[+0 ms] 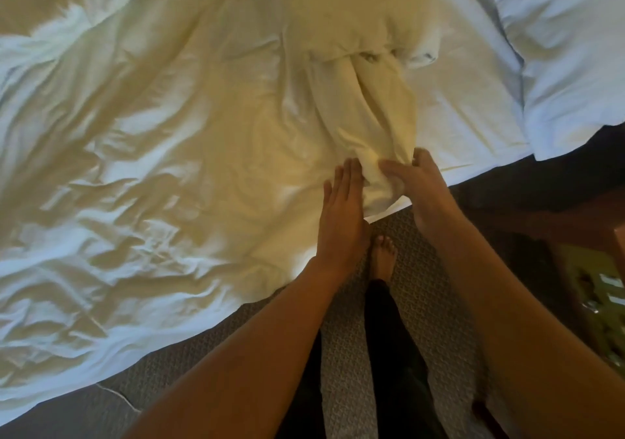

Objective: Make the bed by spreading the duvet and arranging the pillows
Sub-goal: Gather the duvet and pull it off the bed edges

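A crumpled white duvet point(142, 154) covers most of the bed and hangs over its near edge. A bunched fold of the duvet point(372, 124) runs from the middle of the bed toward me. My right hand point(417, 181) grips the near end of that fold, thumb and fingers curled round the cloth. My left hand point(341, 215) lies flat on the duvet just left of the fold, fingers straight and together. A white pillow point(571, 49) lies at the upper right of the bed.
Patterned carpet point(416, 320) runs along the bedside where I stand; my bare foot point(382, 256) is near the bed edge. A dark wooden piece of furniture point(588, 279) with small items on it stands at the right.
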Action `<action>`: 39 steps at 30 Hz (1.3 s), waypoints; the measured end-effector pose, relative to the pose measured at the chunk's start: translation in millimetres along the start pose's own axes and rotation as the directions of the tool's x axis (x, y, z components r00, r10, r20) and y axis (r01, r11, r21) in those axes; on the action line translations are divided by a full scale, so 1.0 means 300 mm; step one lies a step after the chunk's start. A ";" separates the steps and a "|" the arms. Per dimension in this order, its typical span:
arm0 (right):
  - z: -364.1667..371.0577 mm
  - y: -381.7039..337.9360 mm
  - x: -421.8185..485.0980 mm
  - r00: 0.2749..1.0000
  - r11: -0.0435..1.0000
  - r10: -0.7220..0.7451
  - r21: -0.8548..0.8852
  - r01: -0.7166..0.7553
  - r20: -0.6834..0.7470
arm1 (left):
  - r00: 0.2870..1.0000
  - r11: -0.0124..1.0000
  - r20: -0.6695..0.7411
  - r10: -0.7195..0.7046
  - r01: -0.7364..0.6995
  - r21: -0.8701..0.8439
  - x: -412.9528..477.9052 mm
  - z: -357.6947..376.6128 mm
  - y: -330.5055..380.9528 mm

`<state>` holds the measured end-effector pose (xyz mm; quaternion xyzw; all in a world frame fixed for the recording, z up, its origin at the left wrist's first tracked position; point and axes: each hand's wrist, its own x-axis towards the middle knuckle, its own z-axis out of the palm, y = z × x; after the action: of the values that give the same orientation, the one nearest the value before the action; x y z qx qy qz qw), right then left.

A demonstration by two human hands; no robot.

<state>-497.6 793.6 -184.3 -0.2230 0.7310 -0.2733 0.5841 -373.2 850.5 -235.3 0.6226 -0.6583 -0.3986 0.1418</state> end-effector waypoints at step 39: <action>-0.246 -0.398 0.455 0.948 0.955 0.293 -0.089 -0.283 0.127 | 0.997 0.996 0.041 -0.060 0.057 0.069 0.315 0.159 0.302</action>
<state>-598.6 626.1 -193.2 -0.1524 0.7223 -0.1433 0.6592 -487.2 770.6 -231.7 0.6374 -0.6557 -0.3935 0.0947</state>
